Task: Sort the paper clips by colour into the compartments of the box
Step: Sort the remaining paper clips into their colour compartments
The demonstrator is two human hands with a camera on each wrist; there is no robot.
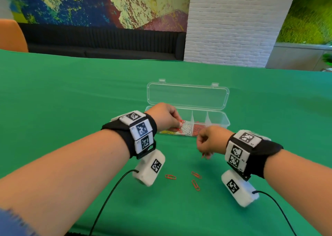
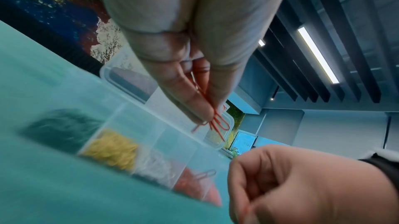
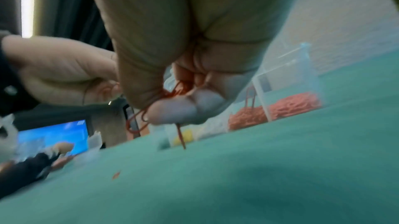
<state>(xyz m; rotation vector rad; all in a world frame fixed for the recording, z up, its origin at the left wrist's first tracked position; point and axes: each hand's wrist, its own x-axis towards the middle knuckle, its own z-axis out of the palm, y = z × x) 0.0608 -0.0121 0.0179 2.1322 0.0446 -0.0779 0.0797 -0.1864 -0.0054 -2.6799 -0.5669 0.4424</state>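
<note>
Red paper clips (image 1: pixel 196 180), three loose on the green desk (image 1: pixel 71 100), lie near the clear compartment box (image 1: pixel 218 118), lid open for filling. Left wrist: left hand (image 2: pixel 194 67) pinches red clips above it, likely for the red compartment (image 2: pixel 194 186). Right wrist: right hand (image 3: pixel 183 74) clutches more red clips low over the desk.

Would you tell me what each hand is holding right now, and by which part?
The left hand pinches red paper clips by their upper ends. The right hand grips more red clips in curled fingers; the ends poke out below.
</note>
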